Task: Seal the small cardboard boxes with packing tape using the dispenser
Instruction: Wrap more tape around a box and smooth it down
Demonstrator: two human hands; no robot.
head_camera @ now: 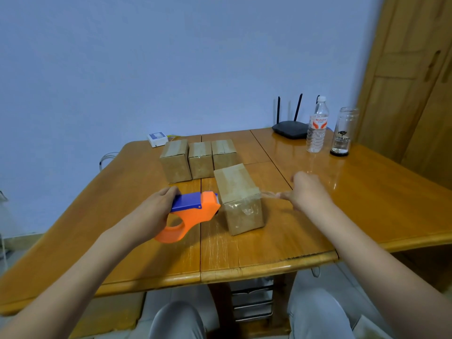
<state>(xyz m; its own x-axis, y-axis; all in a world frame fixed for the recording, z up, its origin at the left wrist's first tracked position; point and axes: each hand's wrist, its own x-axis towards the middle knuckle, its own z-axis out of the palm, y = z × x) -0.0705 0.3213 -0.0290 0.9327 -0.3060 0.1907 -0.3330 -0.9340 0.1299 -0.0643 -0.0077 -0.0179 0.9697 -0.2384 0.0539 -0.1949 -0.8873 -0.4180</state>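
A small cardboard box (238, 189) lies in the middle of the wooden table (269, 241), with clear tape over its top and near end. My left hand (156, 211) grips the orange and blue tape dispenser (193, 211), whose front touches the box's left side. To the right of the box, my right hand (308, 192) pinches a strip of clear tape (269, 194) that runs from the box's right edge. Three more taped boxes (198, 160) stand in a row behind.
At the back right stand a black router (289, 128), a plastic water bottle (316, 128) and a glass jar (342, 133). A small white device (156, 138) sits at the back edge. A wooden door (411, 69) is on the right. My knees are under the near edge.
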